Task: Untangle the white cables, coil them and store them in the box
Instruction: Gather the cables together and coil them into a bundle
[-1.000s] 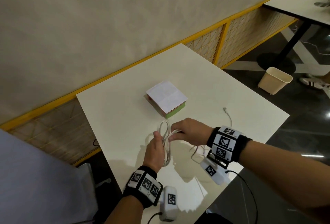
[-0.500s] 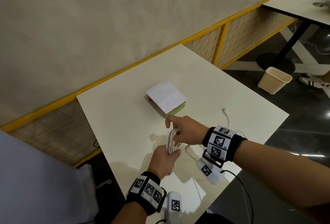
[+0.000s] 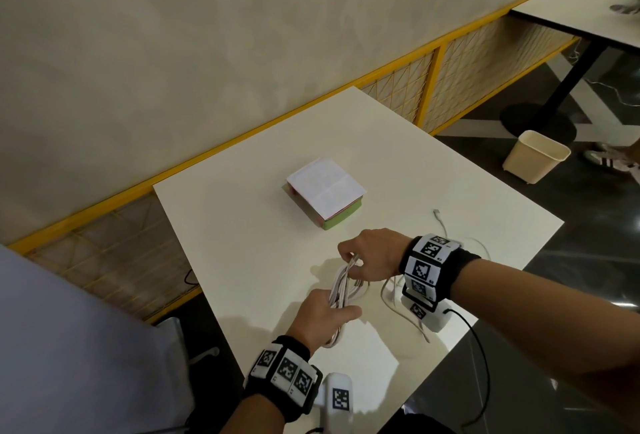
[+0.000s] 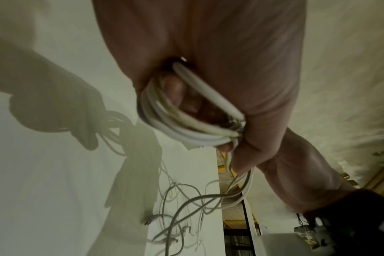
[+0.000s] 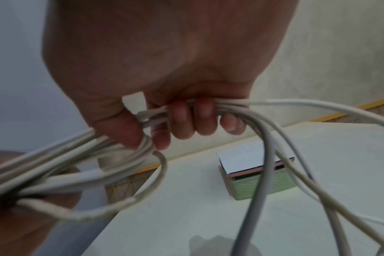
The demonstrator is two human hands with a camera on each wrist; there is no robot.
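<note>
Two hands: left hand point(image 3: 327, 316) clenched round one end of the coil point(image 3: 341, 286), right hand point(image 3: 372, 257) pinching the other
Handling: light, limp, springy; likely best gripped across all loops
Look: white cables, loose tails point(image 3: 403, 309) trailing
Place: above the table point(image 3: 242, 225), near the box point(image 3: 325, 191)

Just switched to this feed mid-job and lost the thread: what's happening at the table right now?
A person is coiling white cables over a white table. The left hand grips the coiled bundle of white cables, while the right hand holds strands at the bundle's far end, fingers curled round them. Loose cable trails from the bundle onto the table, with one plug end lying farther out. The box, white-topped with green sides, sits beyond the hands; no cable is near it yet.
</note>
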